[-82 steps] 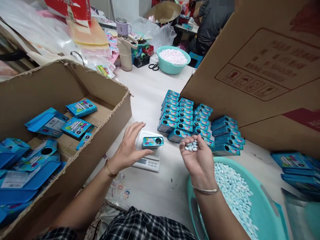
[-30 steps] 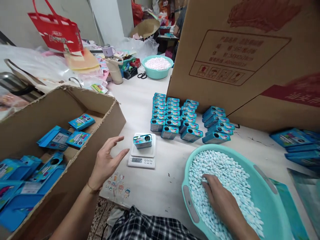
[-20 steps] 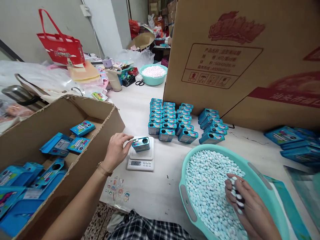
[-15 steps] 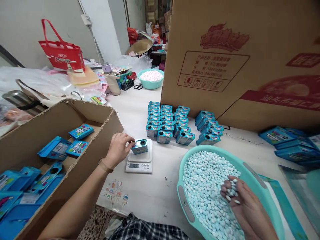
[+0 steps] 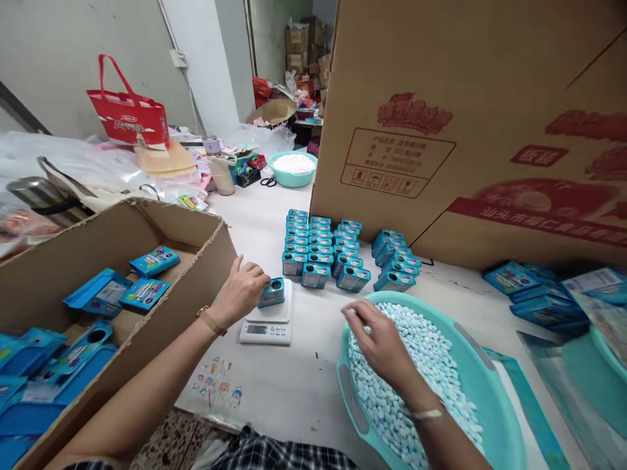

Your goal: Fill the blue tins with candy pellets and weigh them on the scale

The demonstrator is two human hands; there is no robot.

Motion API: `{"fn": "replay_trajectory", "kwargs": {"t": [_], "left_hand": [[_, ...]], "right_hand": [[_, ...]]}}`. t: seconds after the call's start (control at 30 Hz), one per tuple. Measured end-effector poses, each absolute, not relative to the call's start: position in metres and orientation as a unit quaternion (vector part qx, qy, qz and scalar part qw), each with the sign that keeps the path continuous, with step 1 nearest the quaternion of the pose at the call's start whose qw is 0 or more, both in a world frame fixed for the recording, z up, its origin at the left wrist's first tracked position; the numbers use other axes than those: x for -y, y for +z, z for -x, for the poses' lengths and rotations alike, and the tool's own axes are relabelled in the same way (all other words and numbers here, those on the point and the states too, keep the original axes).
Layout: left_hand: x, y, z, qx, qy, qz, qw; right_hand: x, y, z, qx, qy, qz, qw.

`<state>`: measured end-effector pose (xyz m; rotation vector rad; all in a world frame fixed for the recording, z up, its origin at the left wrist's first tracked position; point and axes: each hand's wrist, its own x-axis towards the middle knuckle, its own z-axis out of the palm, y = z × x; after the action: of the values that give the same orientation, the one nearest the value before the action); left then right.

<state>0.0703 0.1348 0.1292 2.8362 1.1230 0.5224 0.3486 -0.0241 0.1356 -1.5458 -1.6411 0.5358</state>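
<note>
A small blue tin [image 5: 272, 293] with a round dark opening on top stands on a white digital kitchen scale [image 5: 268, 331]. My left hand [image 5: 243, 292] is closed on the tin's left end. To the right, my right hand [image 5: 379, 336] is over the left part of a turquoise basin [image 5: 494, 385] full of pale blue and white candies [image 5: 426, 352]. Its fingers are curled together, palm down, around candies that are hidden from view now. A gap separates it from the tin.
Rows of blue tins [image 5: 316, 274] stand behind the scale. A cardboard box [image 5: 186, 274] on the left holds more tins. A tall carton [image 5: 392, 209] blocks the back right, with tins piled beside it. Another candy basin [image 5: 292, 177] stands farther back.
My right hand has moved left and up from the middle of the basin, turning from palm up with candies showing to palm down. My left hand stays at the tin.
</note>
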Motion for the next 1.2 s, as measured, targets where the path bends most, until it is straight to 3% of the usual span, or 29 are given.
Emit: {"fn": "replay_trajectory", "kwargs": {"t": [0.1, 0.4, 0.5, 0.57, 0.67, 0.77, 0.97, 1.2], "left_hand": [[-0.136, 0.129, -0.084, -0.395, 0.215, -0.887, 0.104], [-0.139, 0.130, -0.052, -0.498, 0.356, -0.772, 0.170], [-0.136, 0.129, -0.043, -0.501, 0.352, -0.762, 0.209], [-0.136, 0.128, -0.047, -0.484, 0.285, -0.793, 0.234], [-0.143, 0.131, -0.064, -0.463, 0.142, -0.839, 0.248], [-0.154, 0.134, -0.090, -0.481, 0.079, -0.830, 0.271], [-0.155, 0.124, -0.155, -0.542, 0.064, -0.730, 0.411], [-0.108, 0.090, -0.236, -0.615, 0.134, -0.501, 0.594]], "right_hand": [[-0.031, 0.141, -0.300, 0.696, 0.188, 0.550, 0.422], [-0.083, 0.109, -0.242, 0.771, 0.051, 0.560, 0.299], [-0.079, 0.113, -0.247, 0.772, 0.039, 0.563, 0.292], [-0.073, 0.122, -0.258, 0.764, 0.035, 0.572, 0.298], [-0.054, 0.136, -0.288, 0.732, 0.056, 0.588, 0.341], [-0.016, 0.147, -0.330, 0.675, 0.123, 0.597, 0.415], [0.085, 0.144, -0.416, 0.512, 0.162, 0.707, 0.461], [0.153, 0.121, -0.460, 0.354, 0.165, 0.775, 0.496]]}}
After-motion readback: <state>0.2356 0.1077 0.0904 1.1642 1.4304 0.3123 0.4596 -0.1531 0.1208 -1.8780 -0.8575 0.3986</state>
